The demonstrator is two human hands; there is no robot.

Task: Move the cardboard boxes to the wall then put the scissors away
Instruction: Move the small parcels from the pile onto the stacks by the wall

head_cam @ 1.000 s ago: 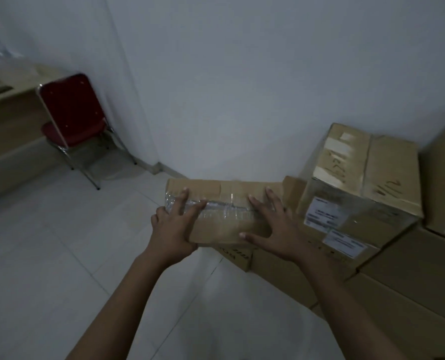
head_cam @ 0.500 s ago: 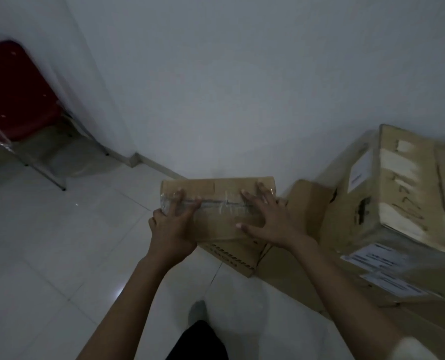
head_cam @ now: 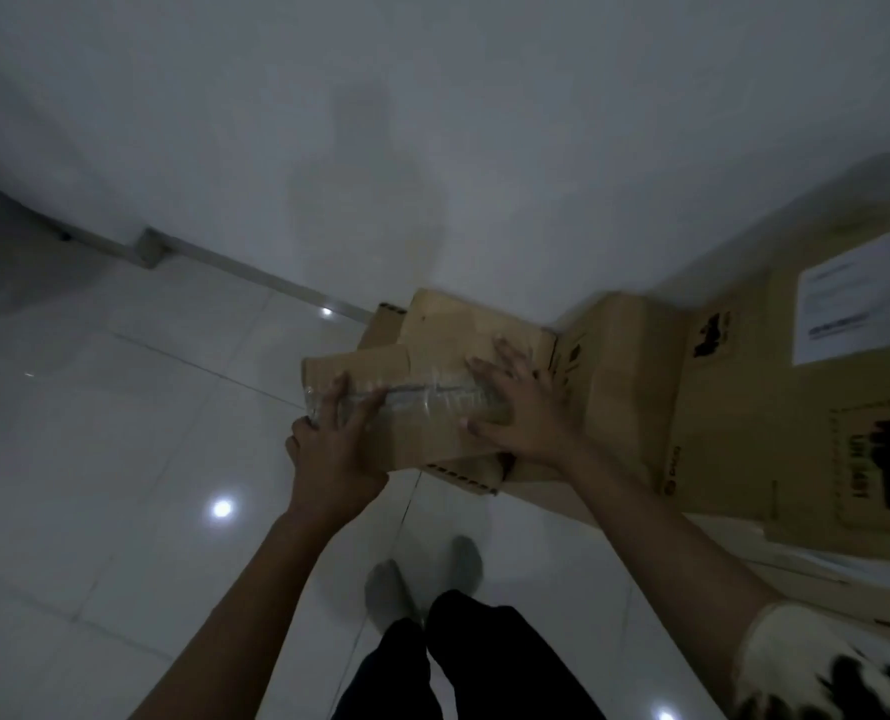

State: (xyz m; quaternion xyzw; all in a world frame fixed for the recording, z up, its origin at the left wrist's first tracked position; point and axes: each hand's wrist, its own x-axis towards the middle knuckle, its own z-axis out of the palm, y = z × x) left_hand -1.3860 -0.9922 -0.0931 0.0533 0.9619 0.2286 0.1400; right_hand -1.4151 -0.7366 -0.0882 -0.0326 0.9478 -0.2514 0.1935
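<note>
Head view: small box on the stack at the wall

Left hand (head_cam: 336,452) and right hand (head_cam: 523,413) both lie flat with fingers spread on the taped small box (head_cam: 422,433), gripping nothing. It rests on a flatter box (head_cam: 466,472) near the wall (head_cam: 432,148), beside big cartons (head_cam: 640,397). Its long axis and tape seam run left to right. The left end overhangs, so an uneven push could tip it to the floor (head_cam: 147,433).
</note>
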